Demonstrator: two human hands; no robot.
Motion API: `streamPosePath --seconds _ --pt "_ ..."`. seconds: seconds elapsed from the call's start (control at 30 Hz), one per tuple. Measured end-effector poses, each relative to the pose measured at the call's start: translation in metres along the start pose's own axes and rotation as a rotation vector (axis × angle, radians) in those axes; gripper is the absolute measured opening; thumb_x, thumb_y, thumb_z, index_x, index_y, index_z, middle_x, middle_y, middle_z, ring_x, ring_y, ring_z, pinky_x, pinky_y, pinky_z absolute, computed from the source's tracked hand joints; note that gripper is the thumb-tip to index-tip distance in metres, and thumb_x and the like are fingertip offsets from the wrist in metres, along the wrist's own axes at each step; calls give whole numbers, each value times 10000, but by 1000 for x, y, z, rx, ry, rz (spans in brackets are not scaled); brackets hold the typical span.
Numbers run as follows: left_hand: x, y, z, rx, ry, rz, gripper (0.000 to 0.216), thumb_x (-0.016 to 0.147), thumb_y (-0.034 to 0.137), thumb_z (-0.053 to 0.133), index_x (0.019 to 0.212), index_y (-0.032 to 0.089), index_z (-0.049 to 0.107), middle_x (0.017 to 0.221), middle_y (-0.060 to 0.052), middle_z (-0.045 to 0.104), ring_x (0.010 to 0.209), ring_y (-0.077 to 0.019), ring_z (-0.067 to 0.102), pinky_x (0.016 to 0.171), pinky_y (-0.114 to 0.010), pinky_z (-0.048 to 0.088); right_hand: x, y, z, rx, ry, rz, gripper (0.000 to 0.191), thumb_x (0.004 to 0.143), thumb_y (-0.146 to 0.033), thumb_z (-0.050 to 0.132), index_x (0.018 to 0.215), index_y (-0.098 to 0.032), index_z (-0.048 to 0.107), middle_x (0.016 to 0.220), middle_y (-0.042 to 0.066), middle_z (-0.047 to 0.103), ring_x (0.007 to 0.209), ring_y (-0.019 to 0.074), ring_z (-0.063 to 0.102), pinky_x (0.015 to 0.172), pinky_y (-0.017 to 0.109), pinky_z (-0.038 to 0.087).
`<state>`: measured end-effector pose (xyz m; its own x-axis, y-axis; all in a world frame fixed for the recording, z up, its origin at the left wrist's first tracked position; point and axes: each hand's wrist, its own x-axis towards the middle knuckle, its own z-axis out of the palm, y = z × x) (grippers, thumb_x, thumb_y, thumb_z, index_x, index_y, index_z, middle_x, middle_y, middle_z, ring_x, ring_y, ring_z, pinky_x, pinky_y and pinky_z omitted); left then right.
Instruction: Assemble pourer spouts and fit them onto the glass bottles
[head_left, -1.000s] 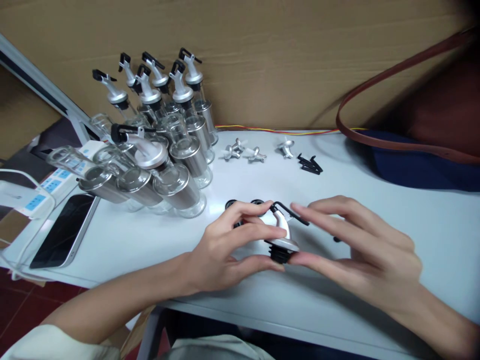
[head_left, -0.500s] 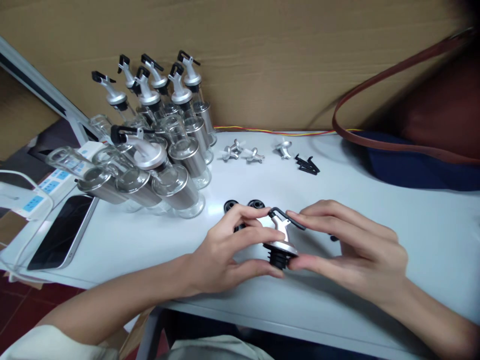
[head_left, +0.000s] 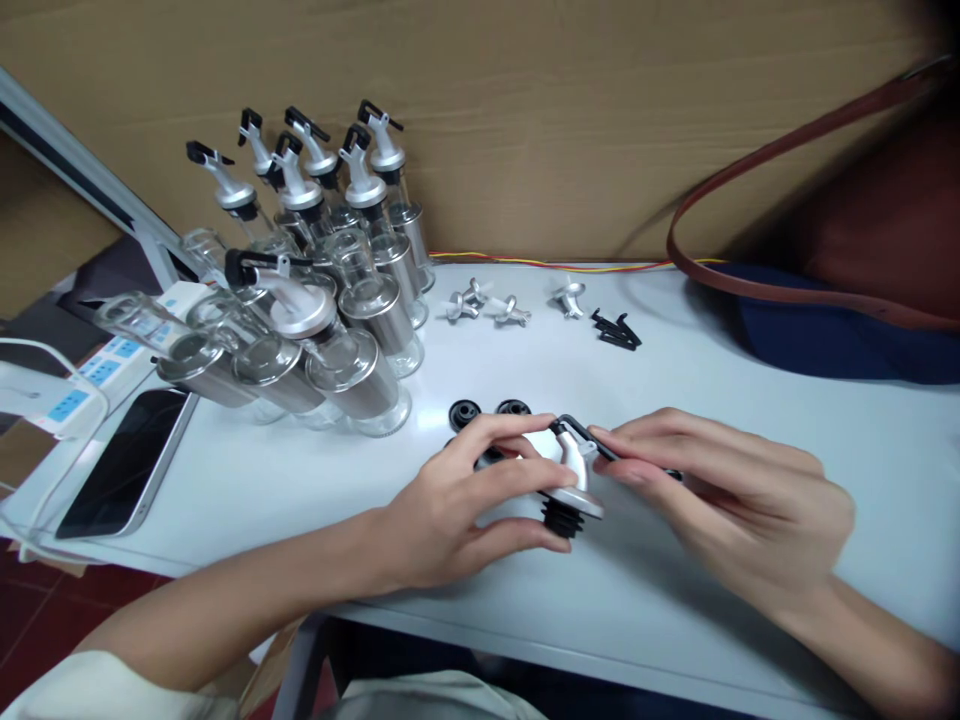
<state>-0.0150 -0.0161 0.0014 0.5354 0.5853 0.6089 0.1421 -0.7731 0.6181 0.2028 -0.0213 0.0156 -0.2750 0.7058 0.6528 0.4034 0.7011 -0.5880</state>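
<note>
Just above the white table (head_left: 525, 620), my left hand (head_left: 457, 515) pinches a silver pourer spout (head_left: 574, 490) with a black ribbed stopper underneath. My right hand (head_left: 739, 505) is closed on the black lever clipped at the spout's top, fingertips pressed on it. Black round stoppers (head_left: 465, 412) lie just behind my left hand. Further back lie loose silver spouts (head_left: 487, 303) and black levers (head_left: 616, 330).
Several glass and steel bottles (head_left: 352, 340), some fitted with pourers, crowd the back left. A phone (head_left: 124, 460) and a power strip (head_left: 90, 375) lie at the left edge. A dark bag with a brown strap (head_left: 817, 300) fills the back right, against cardboard.
My right hand's fingers drew in from spread to closed on the black lever and dropped off the spout's base. The spout shifted slightly right. My left hand kept its grip.
</note>
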Motion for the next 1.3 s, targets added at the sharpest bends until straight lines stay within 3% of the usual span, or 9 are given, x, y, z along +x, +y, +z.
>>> streamPosePath --seconds 0.23,0.47,0.67,0.87,1.03,1.3 --pt "0 2 1 -59 -14 -45 270 895 259 630 1139 149 595 1273 -162 540 1067 -181 656 965 -338 565 1 -2 1 -51 34 -8 245 853 -62 653 944 -277 730 762 4 738 584 146 682 486 226 561" --pt "3 3 -1 -44 -1 -7 288 881 215 651 1152 153 579 1065 -120 709 1283 -227 544 1025 -371 531 1 2 -1 31 -49 -59 277 856 -196 705 1122 -274 688 836 35 734 668 160 692 569 237 588" --pt "3 3 -2 -43 11 -28 277 876 255 661 1126 157 596 1058 -122 723 1282 -235 553 1020 -383 532 -1 3 0 107 -101 -52 479 825 -266 740 1284 -300 608 912 56 744 777 184 708 673 274 610" --pt "3 1 0 -26 26 -4 298 855 240 683 1133 160 608 991 -84 740 1181 -211 607 1029 -392 524 -5 5 0 136 -99 10 497 785 -216 780 1253 -292 633 908 43 741 775 168 705 701 257 592" --pt "2 0 0 -42 32 -14 300 842 224 696 1120 142 615 1023 -103 722 1295 -237 528 1040 -387 516 -4 3 1 116 -106 -8 486 791 -172 767 1243 -292 635 898 34 745 786 168 712 693 243 596" --pt "3 -2 2 -2 43 5 261 879 271 654 1112 161 610 956 -59 697 1011 -173 672 1003 -388 545 -4 3 1 150 -109 18 483 772 -146 778 1217 -280 647 912 37 739 787 156 704 700 239 585"
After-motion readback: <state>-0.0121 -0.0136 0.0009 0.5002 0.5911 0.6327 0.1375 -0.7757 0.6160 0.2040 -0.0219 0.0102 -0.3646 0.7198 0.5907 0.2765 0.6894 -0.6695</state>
